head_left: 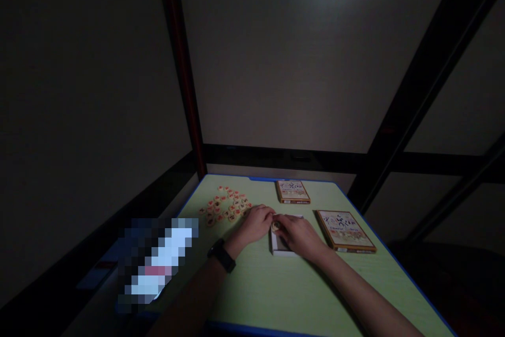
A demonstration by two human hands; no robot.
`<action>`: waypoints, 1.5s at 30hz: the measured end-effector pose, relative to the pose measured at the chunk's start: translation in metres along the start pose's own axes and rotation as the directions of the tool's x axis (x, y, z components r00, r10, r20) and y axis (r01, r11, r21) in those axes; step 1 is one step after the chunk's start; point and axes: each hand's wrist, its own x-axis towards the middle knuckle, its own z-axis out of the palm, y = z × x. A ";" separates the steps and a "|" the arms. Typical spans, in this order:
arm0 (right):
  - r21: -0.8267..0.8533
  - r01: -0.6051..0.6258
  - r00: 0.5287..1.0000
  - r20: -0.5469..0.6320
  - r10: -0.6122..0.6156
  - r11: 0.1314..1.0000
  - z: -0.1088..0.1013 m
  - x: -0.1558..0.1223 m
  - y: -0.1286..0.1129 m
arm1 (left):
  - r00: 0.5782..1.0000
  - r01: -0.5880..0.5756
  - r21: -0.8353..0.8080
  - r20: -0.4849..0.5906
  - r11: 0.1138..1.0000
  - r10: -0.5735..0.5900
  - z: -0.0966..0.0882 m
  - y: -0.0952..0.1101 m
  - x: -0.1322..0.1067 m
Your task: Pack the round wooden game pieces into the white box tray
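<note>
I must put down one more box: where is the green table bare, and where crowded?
Bare: the near table, this side of the white tray, and a far strip between the round pieces and the smaller box. Crowded: the middle, where left hand and right hand meet over the tray, and the right side with the larger box.

Both hands forward, left hand (255,225) curled, right hand (300,235) palm-down, fingertips meeting

no txt legible; marks on boxes (345,230) & pieces (225,204) too small.
</note>
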 end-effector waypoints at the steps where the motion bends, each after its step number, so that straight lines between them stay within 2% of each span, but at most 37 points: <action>1: 0.002 -0.004 1.000 0.003 0.004 1.000 0.000 0.000 0.000 | 1.000 -0.002 0.001 -0.002 1.000 0.002 0.000 0.000 0.000; 7: 0.010 -0.041 0.999 0.006 0.041 0.999 -0.001 0.000 0.000 | 1.000 0.012 0.027 0.024 1.000 -0.013 0.001 -0.002 0.001; 13: 0.064 -0.031 0.999 -0.034 0.033 0.997 -0.007 -0.002 -0.002 | 1.000 0.018 0.029 0.000 0.999 -0.018 0.002 -0.002 0.002; 17: 0.144 -0.029 0.988 -0.147 0.051 0.989 -0.016 -0.004 -0.002 | 0.999 0.015 0.012 -0.048 1.000 -0.015 0.000 -0.002 0.002; 21: 0.149 -0.131 0.939 -0.299 0.171 0.980 -0.020 -0.004 0.004 | 0.992 0.031 0.011 -0.122 0.999 -0.030 -0.004 -0.004 0.003; 25: 0.086 -0.231 0.909 -0.336 0.247 0.969 -0.017 -0.001 0.012 | 0.987 0.032 0.014 -0.157 0.999 -0.029 -0.007 -0.005 0.004; 29: 0.008 -0.264 0.932 -0.257 0.257 0.964 -0.016 0.000 0.012 | 0.977 0.060 0.026 -0.204 0.998 -0.054 -0.024 -0.003 0.007; 34: -0.053 -0.248 0.959 -0.156 0.238 0.967 -0.019 0.000 0.005 | 0.966 0.117 0.100 -0.243 0.988 -0.090 -0.071 -0.007 0.004; 37: -0.074 -0.238 0.965 -0.133 0.227 0.968 -0.020 0.001 0.004 | 0.972 0.152 0.221 -0.208 0.963 -0.105 -0.098 -0.022 -0.003; 39: -0.085 -0.242 0.965 -0.126 0.230 0.967 -0.021 0.001 0.003 | 0.987 0.142 0.332 -0.117 0.932 -0.109 -0.109 -0.034 -0.010; 42: -0.094 -0.247 0.965 -0.112 0.236 0.965 -0.022 0.002 0.003 | 0.990 0.096 0.474 0.047 0.875 -0.134 -0.113 -0.050 -0.022; 45: -0.106 -0.250 0.966 -0.101 0.239 0.963 -0.021 0.002 0.004 | 0.974 0.068 0.515 0.150 0.854 -0.168 -0.107 -0.057 -0.033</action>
